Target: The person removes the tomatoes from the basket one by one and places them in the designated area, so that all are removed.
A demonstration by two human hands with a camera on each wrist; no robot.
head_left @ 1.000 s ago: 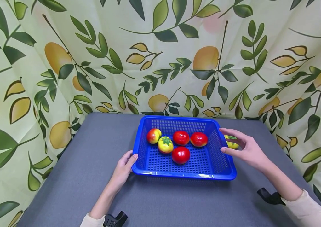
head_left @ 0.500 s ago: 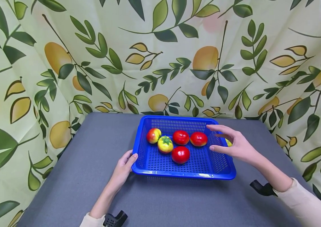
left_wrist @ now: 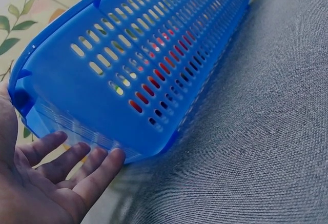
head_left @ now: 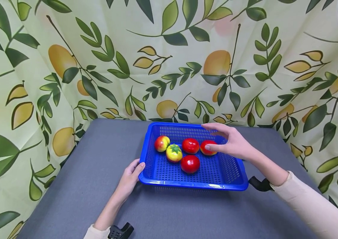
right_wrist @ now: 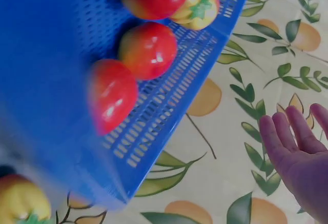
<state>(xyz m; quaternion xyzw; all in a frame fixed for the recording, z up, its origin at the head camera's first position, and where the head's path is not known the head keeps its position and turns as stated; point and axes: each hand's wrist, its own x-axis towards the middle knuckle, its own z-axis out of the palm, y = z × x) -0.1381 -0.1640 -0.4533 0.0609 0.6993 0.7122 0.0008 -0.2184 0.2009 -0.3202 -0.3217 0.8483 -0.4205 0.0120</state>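
Observation:
A blue plastic basket (head_left: 163,181) with slotted walls stands on the grey table. My left hand (head_left: 131,172) grips its left rim, thumb on top; in the left wrist view the fingers (left_wrist: 92,175) lie against the outer end wall. Inside sit a red and yellow fruit (head_left: 162,143), a yellow tomato-like fruit (head_left: 174,153) with a green star-shaped top, and three glossy red fruits, one nearest the front (head_left: 190,164). My right hand (head_left: 233,142) hovers over the basket's right side, fingers spread and holding nothing. Its thumb overlaps the rightmost red fruit (head_left: 206,148) in the head view.
Outside the basket, a yellow fruit (right_wrist: 23,201) shows in the right wrist view; the right hand hides it in the head view. Leaf-and-fruit patterned cloth (head_left: 183,49) hangs behind and beside the grey table (head_left: 97,159).
My right hand has moved left from beyond the basket's right rim to over the inside, covering the yellow fruit outside. The left hand and basket have stayed in place.

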